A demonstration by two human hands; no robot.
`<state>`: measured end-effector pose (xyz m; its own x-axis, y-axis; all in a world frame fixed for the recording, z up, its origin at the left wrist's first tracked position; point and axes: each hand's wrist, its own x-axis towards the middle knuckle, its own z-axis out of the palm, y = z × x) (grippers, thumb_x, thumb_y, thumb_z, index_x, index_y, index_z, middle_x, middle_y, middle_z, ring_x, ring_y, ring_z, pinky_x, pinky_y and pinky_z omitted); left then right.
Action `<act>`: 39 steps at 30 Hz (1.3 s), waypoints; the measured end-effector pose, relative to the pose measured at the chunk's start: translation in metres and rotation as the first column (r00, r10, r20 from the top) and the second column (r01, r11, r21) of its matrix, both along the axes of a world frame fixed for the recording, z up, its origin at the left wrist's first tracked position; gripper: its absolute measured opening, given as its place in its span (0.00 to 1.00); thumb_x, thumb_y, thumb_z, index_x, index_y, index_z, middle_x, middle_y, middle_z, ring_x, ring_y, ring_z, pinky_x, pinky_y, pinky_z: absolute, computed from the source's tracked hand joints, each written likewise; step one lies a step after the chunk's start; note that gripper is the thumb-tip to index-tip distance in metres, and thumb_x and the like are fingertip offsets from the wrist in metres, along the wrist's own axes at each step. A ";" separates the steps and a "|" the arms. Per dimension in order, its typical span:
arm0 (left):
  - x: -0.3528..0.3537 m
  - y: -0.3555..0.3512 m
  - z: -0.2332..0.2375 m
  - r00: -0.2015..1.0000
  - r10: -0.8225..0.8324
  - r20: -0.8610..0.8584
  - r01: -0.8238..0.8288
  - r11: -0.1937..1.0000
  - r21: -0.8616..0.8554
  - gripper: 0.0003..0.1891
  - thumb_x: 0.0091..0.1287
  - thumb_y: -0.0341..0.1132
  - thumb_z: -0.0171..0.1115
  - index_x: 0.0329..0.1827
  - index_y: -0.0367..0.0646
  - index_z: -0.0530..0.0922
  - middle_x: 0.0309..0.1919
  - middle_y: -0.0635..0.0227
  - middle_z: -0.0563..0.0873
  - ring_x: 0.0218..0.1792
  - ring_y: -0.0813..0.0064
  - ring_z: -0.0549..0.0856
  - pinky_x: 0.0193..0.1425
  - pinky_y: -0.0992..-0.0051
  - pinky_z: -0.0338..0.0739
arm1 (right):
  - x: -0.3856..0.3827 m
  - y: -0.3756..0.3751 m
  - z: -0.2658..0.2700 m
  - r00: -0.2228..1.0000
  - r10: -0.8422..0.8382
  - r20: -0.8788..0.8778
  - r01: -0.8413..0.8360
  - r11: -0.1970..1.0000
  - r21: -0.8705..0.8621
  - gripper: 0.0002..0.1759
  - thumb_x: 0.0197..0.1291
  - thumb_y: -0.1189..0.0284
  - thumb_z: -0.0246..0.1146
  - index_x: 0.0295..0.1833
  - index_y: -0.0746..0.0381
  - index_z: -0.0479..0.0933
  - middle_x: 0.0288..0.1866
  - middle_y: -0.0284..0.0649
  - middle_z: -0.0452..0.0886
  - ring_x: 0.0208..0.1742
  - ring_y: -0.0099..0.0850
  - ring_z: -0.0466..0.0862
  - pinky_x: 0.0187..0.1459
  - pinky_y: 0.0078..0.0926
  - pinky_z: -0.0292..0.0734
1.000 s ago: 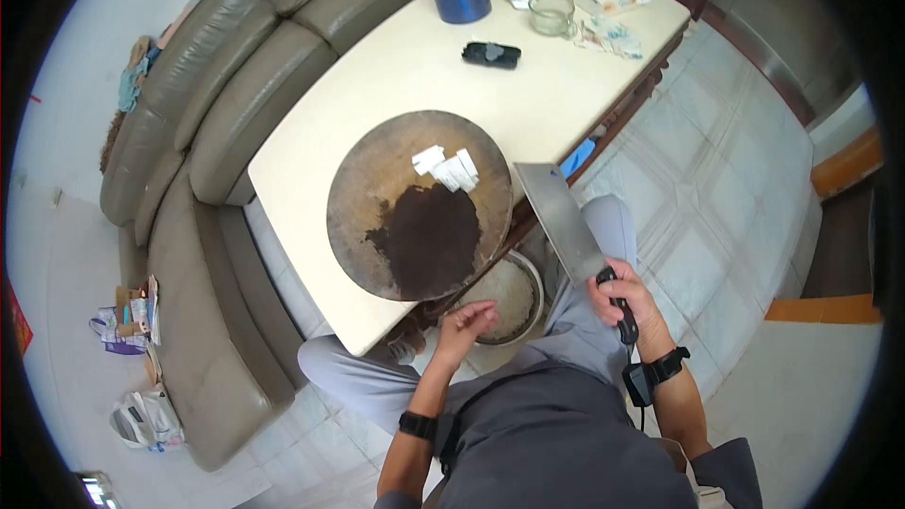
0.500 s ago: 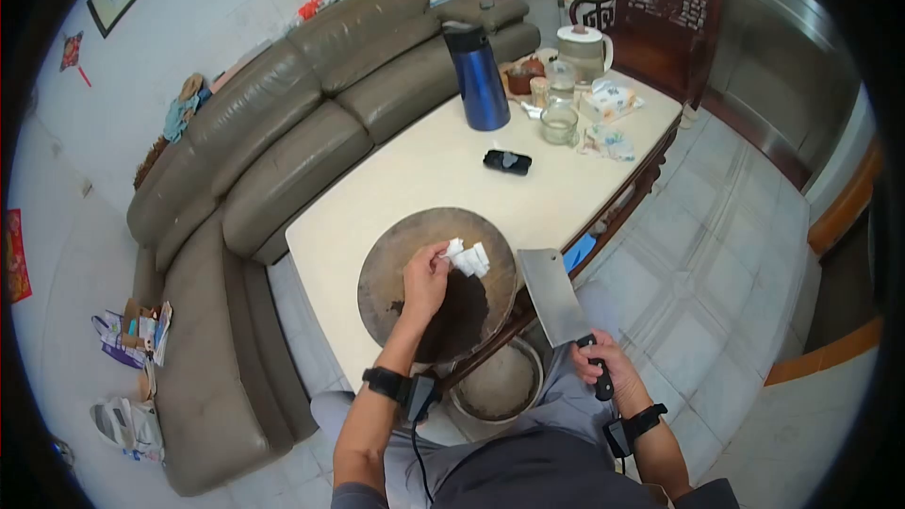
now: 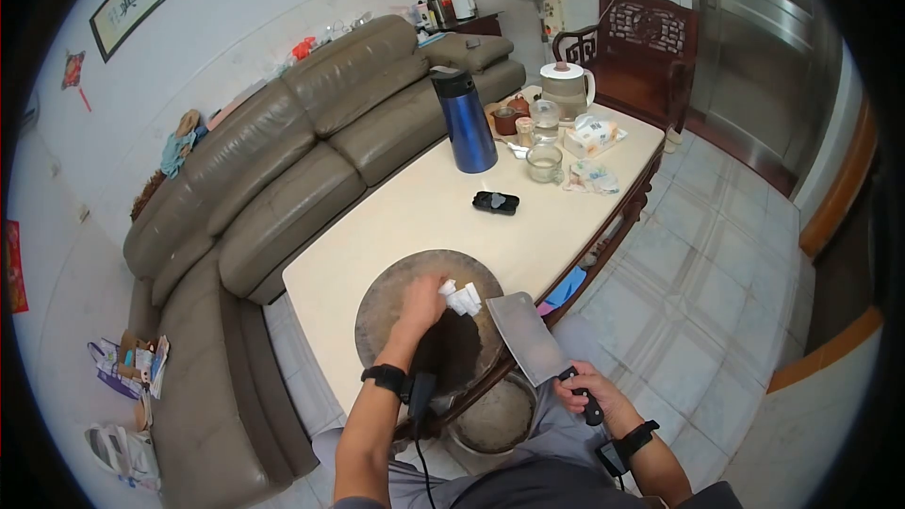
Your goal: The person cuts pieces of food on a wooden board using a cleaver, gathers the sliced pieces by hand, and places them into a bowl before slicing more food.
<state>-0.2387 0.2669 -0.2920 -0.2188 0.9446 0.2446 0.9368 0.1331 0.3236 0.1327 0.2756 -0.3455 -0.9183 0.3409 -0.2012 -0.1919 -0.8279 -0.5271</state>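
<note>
- Wooden round chopping board carries a dark, crumbly heap on its near part and folded white pieces beyond the heap.
- Left hand, over the board, has its fingers bent down at the left side of the white pieces; whether they pinch one, I cannot tell.
- Right hand, right of the board, has its fingers wrapped closed round the black handle of a cleaver, blade beside the board's right rim.
- Below the board's near right side, a round pot shows a greyish inside; its contents are unclear.
- Well beyond the board: a blue vacuum flask, a glass mug, a lidded pitcher and a tissue box. The flask's inside is hidden.
- Bare tabletop spreads beyond the board; the table's right edge runs close by it, with open tiled floor farther right.
- Forearm and wrist strap hide the board's near left rim.
</note>
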 end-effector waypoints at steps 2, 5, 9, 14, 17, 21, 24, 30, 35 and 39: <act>-0.001 0.006 -0.002 0.971 0.148 0.187 -0.120 0.981 -0.154 0.18 0.54 0.24 0.60 0.50 0.42 0.83 0.43 0.50 0.87 0.48 0.50 0.85 0.52 0.57 0.78 | 0.000 -0.001 0.006 1.000 0.000 0.027 0.000 1.000 0.025 0.11 0.62 0.79 0.59 0.50 0.67 0.71 0.27 0.39 0.74 0.14 0.17 0.67 0.16 0.20 0.66; -0.006 0.006 -0.014 0.978 0.107 0.178 -0.103 0.994 -0.029 0.14 0.52 0.26 0.64 0.44 0.42 0.81 0.32 0.55 0.85 0.36 0.53 0.85 0.42 0.60 0.78 | 0.003 0.003 0.003 0.999 0.017 0.049 -0.021 0.997 0.072 0.10 0.61 0.78 0.59 0.47 0.67 0.71 0.28 0.39 0.74 0.15 0.18 0.68 0.17 0.21 0.67; -0.007 0.003 -0.011 0.972 0.111 0.209 -0.100 0.993 -0.064 0.14 0.52 0.26 0.65 0.42 0.41 0.80 0.30 0.57 0.84 0.35 0.57 0.85 0.40 0.62 0.78 | 0.006 0.002 -0.001 0.999 0.004 0.043 -0.007 0.998 0.070 0.09 0.61 0.77 0.60 0.46 0.67 0.71 0.29 0.38 0.74 0.15 0.18 0.68 0.18 0.20 0.67; -0.006 0.004 -0.015 0.912 0.276 0.304 -0.260 0.961 -0.094 0.16 0.50 0.27 0.69 0.44 0.41 0.82 0.32 0.57 0.86 0.37 0.58 0.86 0.43 0.64 0.80 | 0.007 0.001 0.009 0.999 0.003 0.045 -0.007 0.997 0.071 0.09 0.62 0.77 0.60 0.46 0.67 0.71 0.29 0.38 0.74 0.16 0.17 0.68 0.18 0.20 0.67; -0.008 0.003 -0.020 0.892 0.284 0.351 -0.292 0.956 -0.034 0.16 0.49 0.26 0.70 0.43 0.40 0.82 0.30 0.60 0.85 0.34 0.61 0.86 0.41 0.66 0.80 | 0.007 0.001 0.008 0.999 0.020 0.040 -0.023 0.997 0.076 0.09 0.63 0.76 0.60 0.46 0.66 0.71 0.30 0.37 0.74 0.16 0.17 0.68 0.19 0.20 0.67; -0.009 0.003 -0.016 0.905 0.303 0.298 -0.289 0.953 -0.091 0.16 0.48 0.26 0.70 0.43 0.40 0.82 0.28 0.62 0.85 0.33 0.64 0.86 0.41 0.68 0.80 | 0.007 0.001 0.005 0.999 0.044 0.013 -0.045 0.997 0.062 0.08 0.63 0.76 0.60 0.45 0.66 0.71 0.30 0.37 0.74 0.17 0.17 0.69 0.20 0.19 0.67; -0.016 0.002 -0.026 0.866 0.321 0.384 -0.298 0.947 -0.119 0.16 0.49 0.25 0.69 0.43 0.40 0.82 0.28 0.63 0.86 0.31 0.68 0.86 0.40 0.71 0.80 | 0.008 0.000 0.008 0.999 0.031 0.036 -0.033 0.997 0.069 0.07 0.64 0.75 0.60 0.44 0.66 0.72 0.30 0.37 0.74 0.17 0.17 0.69 0.20 0.19 0.66; -0.009 -0.022 -0.014 0.719 0.290 0.632 -0.357 0.934 -0.023 0.12 0.55 0.22 0.67 0.42 0.38 0.80 0.29 0.66 0.86 0.32 0.73 0.85 0.38 0.74 0.80 | 0.013 -0.001 0.005 0.999 -0.002 0.040 -0.002 0.995 0.099 0.08 0.62 0.74 0.61 0.44 0.66 0.72 0.28 0.36 0.74 0.17 0.18 0.70 0.20 0.19 0.67; 0.022 -0.073 0.014 0.461 0.401 0.791 -0.437 0.879 -0.191 0.11 0.59 0.22 0.66 0.43 0.39 0.79 0.30 0.68 0.86 0.29 0.81 0.84 0.30 0.81 0.78 | 0.019 -0.002 0.005 0.994 -0.017 0.108 0.005 0.994 0.106 0.10 0.61 0.74 0.62 0.45 0.66 0.72 0.27 0.37 0.75 0.16 0.17 0.69 0.19 0.20 0.67; 0.042 -0.110 0.013 0.386 0.408 0.827 -0.430 0.873 -0.230 0.10 0.59 0.22 0.66 0.43 0.40 0.79 0.29 0.69 0.86 0.26 0.84 0.83 0.26 0.83 0.76 | 0.019 -0.001 0.010 0.991 -0.055 0.118 0.041 0.992 0.120 0.10 0.60 0.75 0.61 0.46 0.66 0.72 0.27 0.37 0.75 0.15 0.17 0.68 0.17 0.18 0.67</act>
<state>-0.1966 0.1572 -0.2787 -0.6903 0.6701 -0.2727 0.0403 0.4120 0.9103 0.1514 0.2751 -0.3353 -0.8715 0.4119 -0.2661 -0.1588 -0.7505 -0.6416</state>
